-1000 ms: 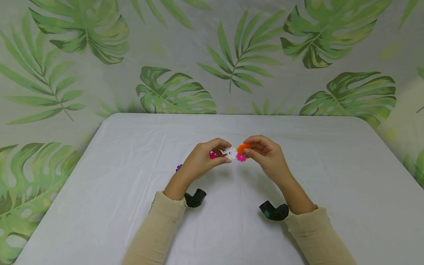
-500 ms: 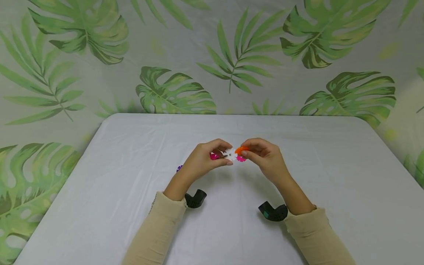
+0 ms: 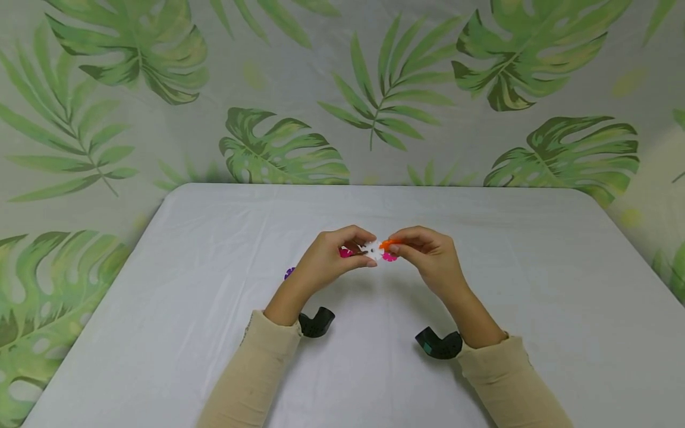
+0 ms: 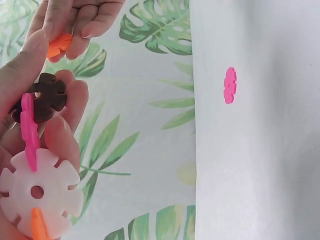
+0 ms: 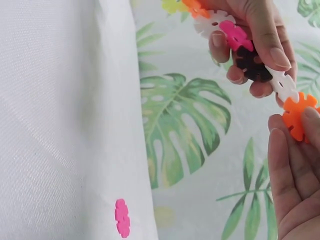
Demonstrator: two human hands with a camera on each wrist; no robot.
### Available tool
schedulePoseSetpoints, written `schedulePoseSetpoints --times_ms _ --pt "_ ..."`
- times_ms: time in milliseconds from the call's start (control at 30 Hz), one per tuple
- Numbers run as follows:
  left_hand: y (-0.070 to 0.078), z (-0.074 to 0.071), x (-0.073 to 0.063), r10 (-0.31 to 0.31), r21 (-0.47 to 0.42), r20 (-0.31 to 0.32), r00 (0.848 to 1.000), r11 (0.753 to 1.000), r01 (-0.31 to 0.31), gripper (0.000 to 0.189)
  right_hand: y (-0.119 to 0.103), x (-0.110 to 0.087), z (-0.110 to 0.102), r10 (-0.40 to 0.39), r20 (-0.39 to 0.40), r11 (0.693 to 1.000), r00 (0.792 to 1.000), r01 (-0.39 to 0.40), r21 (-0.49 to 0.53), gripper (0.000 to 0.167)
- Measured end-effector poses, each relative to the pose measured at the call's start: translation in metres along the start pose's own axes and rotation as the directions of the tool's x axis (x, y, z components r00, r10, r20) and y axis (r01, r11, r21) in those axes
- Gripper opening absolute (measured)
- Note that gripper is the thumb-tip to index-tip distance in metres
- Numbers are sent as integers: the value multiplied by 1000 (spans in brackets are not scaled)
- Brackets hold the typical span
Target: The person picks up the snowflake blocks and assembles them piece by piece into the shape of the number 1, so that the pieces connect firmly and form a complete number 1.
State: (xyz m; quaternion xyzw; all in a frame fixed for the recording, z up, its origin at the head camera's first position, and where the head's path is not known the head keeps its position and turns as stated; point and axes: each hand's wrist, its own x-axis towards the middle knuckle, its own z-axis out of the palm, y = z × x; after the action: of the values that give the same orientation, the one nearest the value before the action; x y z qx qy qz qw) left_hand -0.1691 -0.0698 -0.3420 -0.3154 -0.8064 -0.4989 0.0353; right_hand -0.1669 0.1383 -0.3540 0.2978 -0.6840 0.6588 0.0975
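My left hand (image 3: 326, 252) grips a chain of interlocked snowflake discs. In the right wrist view the chain shows a yellow disc (image 5: 175, 5), an orange one (image 5: 197, 9), a white one (image 5: 202, 27), a pink one (image 5: 236, 35), a dark one (image 5: 252, 64) and a white end disc (image 5: 283, 86). Between thumb and fingers, my right hand (image 3: 430, 255) pinches a separate-coloured end piece, an orange snowflake disc (image 5: 297, 117). Its edge meets the white end disc; whether their slots are engaged is unclear. Fingers cover part of both discs.
A loose pink disc (image 4: 230, 85) lies on the white-covered table (image 3: 187, 333), beyond the hands. Part of a purple disc (image 3: 289, 273) shows beside the left wrist. Black wrist cameras (image 3: 317, 322) sit below both hands. A leaf-print cloth (image 3: 407, 71) hangs behind the table.
My right hand has moved slightly left and down, bringing the orange disc against the white end disc; the orange disc has also turned. The left hand has hardly moved.
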Motion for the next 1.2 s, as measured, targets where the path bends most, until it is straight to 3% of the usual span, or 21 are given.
schedulePoseSetpoints --times_ms 200,433,700,967,1200 --pt "3 0 -1 23 11 1 1000 1000 -23 34 -1 0 1 0 22 998 1000 -2 56 11" --pt "6 0 -1 44 14 -4 999 999 -44 33 -1 -1 1 -10 19 999 1000 9 47 10" --pt "4 -1 -1 14 -1 20 1000 1000 -14 35 -1 0 0 -13 47 999 999 11 50 14" --pt "3 0 0 -28 -33 32 999 999 29 39 -3 0 -4 14 38 1000 999 -14 -16 17" --pt "5 -2 -1 -18 -25 35 999 1000 19 36 -1 0 -2 16 32 1000 999 -16 8 14"
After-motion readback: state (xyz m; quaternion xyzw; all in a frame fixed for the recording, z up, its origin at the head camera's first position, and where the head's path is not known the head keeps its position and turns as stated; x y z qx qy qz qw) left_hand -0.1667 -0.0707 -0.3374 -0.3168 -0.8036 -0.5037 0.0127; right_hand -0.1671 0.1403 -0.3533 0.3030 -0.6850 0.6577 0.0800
